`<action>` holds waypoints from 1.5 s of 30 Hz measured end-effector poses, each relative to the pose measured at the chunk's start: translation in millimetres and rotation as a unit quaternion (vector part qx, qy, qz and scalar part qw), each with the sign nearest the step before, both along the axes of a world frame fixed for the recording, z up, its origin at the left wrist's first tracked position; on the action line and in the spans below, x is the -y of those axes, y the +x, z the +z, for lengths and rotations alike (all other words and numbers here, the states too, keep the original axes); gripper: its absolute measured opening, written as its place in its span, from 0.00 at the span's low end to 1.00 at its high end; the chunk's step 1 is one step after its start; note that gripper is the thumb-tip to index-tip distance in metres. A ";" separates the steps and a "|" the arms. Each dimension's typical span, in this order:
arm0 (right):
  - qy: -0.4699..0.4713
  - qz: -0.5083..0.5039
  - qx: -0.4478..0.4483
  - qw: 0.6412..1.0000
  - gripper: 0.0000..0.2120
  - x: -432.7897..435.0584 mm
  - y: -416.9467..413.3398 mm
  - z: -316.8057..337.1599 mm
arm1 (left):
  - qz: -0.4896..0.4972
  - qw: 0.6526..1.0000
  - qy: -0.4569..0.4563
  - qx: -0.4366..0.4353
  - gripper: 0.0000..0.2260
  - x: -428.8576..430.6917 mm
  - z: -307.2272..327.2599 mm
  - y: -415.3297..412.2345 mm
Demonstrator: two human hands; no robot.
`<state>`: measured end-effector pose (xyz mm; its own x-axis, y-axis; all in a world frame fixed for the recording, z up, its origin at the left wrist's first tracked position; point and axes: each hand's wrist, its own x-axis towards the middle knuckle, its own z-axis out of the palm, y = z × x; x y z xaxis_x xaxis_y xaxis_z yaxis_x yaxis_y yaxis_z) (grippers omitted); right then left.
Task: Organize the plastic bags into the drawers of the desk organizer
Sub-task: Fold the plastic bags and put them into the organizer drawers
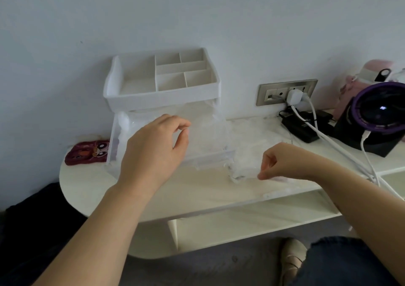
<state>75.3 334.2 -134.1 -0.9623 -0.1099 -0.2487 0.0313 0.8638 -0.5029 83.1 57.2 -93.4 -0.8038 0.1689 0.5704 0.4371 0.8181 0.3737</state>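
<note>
Where the thumb and forefinger of the right hand meet, they pinch the near edge of a clear plastic bag. This bag lies crumpled on the desk, just right of the open drawer. The remaining right fingers are curled toward the palm.

The left hand hovers over the drawer, palm down. Its thumb and forefinger tips are drawn close, almost touching, and the other fingers are bent. Whether clear film is held between them cannot be told.

The drawer is transparent and pulled out toward the person from under the desk organizer. It contains more clear bags. A loose heap of bags lies on the desk behind the right hand.

The organizer is white, stands against the wall and carries a divided tray on top. Left of the drawer lies a dark red pouch with cartoon eyes. Right of the heap are:
- a wall socket with a white plug
- a black adapter
- white cables
- a black fan with a purple rim
- a pink bottle
</note>
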 end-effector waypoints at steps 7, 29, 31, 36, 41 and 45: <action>-0.016 0.018 0.099 0.995 0.15 0.7 3.1 -4.8 | 0.002 1.000 0.002 0.007 0.08 0.8 0.4 2.0; -0.602 -0.076 -0.135 0.783 0.14 53.0 15.0 97.9 | -0.160 0.959 0.225 0.055 0.05 -3.3 22.0 9.6; -0.529 -0.034 -0.196 0.825 0.12 81.8 13.5 110.9 | -0.204 0.903 0.354 0.137 0.05 -1.9 29.3 8.6; -0.349 0.067 -0.229 0.906 0.13 155.1 2.2 112.0 | -0.250 0.728 0.553 0.319 0.23 23.4 39.7 -3.7; -0.298 0.144 -0.156 0.931 0.15 180.6 -14.5 94.6 | -0.178 0.752 0.535 0.342 0.17 43.3 32.4 -10.8; -0.264 0.142 -0.137 0.944 0.14 174.3 -26.4 86.7 | -0.101 0.821 0.462 0.320 0.28 48.6 26.2 -16.2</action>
<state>48.9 159.9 -47.4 -0.8953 -0.4130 0.1671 -0.3581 0.4440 -0.8214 66.9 8.6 -67.1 -0.9976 0.0688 0.0011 0.0005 -0.0090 1.0000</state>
